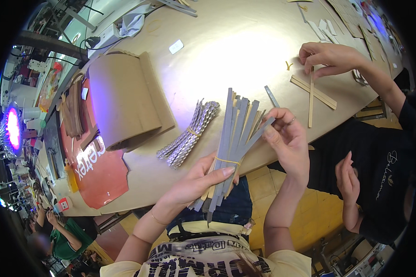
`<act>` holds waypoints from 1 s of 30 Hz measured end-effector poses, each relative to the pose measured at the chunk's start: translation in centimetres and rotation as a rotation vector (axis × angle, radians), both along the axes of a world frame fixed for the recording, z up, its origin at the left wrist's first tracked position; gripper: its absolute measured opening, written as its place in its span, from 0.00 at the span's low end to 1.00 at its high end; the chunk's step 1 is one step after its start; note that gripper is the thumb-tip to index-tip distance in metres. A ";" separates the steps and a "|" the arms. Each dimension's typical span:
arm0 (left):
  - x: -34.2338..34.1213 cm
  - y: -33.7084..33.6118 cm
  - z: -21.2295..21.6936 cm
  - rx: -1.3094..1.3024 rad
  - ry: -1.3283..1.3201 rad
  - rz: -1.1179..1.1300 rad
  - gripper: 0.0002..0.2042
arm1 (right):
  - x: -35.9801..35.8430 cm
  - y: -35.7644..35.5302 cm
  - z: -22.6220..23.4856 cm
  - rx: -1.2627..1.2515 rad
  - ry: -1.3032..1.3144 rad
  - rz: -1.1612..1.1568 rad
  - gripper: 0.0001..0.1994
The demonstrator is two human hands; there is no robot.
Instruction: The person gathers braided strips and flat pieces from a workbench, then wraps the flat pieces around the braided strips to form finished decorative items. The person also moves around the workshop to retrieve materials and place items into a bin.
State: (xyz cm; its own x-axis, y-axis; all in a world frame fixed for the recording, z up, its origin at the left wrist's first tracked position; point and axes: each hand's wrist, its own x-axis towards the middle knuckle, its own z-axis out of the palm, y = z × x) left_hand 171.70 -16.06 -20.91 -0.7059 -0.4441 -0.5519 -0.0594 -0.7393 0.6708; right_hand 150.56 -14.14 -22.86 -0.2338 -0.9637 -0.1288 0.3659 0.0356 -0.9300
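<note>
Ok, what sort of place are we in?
Probably a craft or leather workshop: a broad tan worktable, a banded bundle of flat grey and tan strips in the left hand, and tied braided silvery cords.

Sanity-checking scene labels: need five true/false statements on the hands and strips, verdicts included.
1. The left hand grips the strip bundle near its yellow band. True.
2. The right hand is empty. False: the right hand pinches a grey strip.
3. A braided bundle lies left of the strip bundle. True.
4. The red sheet lies right of the strip bundle. False: the red sheet is on its left.
5. Another person's hand is at upper right. True.
</note>
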 end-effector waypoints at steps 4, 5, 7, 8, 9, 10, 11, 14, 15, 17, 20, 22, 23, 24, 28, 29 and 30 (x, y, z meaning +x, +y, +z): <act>-0.1 -0.1 -0.3 0.125 0.126 0.029 0.22 | 0.9 -0.7 0.5 0.006 0.037 0.088 0.08; -0.1 -0.1 -0.5 0.158 0.153 0.048 0.24 | 1.0 -0.8 0.7 0.010 0.042 0.105 0.08; -0.1 -0.2 -0.8 0.092 0.145 -0.004 0.26 | 1.4 -1.0 1.2 0.060 0.180 0.134 0.08; 0.0 -0.2 -1.0 0.060 0.151 -0.026 0.27 | 1.6 -1.2 1.5 0.078 0.232 0.151 0.07; 0.1 -0.3 -1.3 0.099 0.186 -0.017 0.25 | 1.8 -1.3 1.8 0.077 0.262 0.147 0.07; 0.2 -0.4 -1.5 0.124 0.195 -0.008 0.25 | 1.9 -1.5 2.0 0.071 0.284 0.149 0.07; 0.3 -0.5 -1.8 0.150 0.225 0.007 0.25 | 2.0 -1.6 2.2 0.066 0.301 0.152 0.07; 0.9 -0.3 -2.3 0.273 0.343 0.071 0.24 | 2.1 -2.0 2.7 0.023 0.268 0.155 0.07; 1.1 -0.2 -2.4 0.325 0.394 0.096 0.24 | 2.0 -2.2 2.8 -0.007 0.304 0.088 0.07; 1.5 0.1 -2.5 0.279 0.351 0.070 0.25 | 1.4 -2.6 2.8 -0.061 0.348 -0.045 0.07; 1.7 0.4 -2.4 0.256 0.381 0.051 0.26 | -0.5 -2.9 2.9 -0.134 0.359 -0.305 0.06; 1.8 0.5 -2.4 0.280 0.429 0.060 0.28 | -2.6 -3.2 2.8 -0.139 0.384 -0.378 0.07; 1.8 0.5 -2.3 0.305 0.453 0.074 0.29 | -3.5 -3.4 2.7 -0.123 0.363 -0.399 0.07; 1.9 0.5 -2.3 0.335 0.495 0.093 0.30 | -4.5 -3.5 2.6 -0.097 0.365 -0.355 0.08; 2.2 0.5 -2.4 0.343 0.555 0.113 0.36 | -7.8 -4.0 2.6 -0.021 0.363 -0.129 0.10; 2.3 0.4 -2.5 0.358 0.592 0.113 0.37 | -8.4 -4.2 2.6 0.002 0.393 -0.062 0.10; 2.3 0.3 -2.6 0.381 0.652 0.118 0.38 | -8.8 -4.4 2.5 0.063 0.420 -0.026 0.10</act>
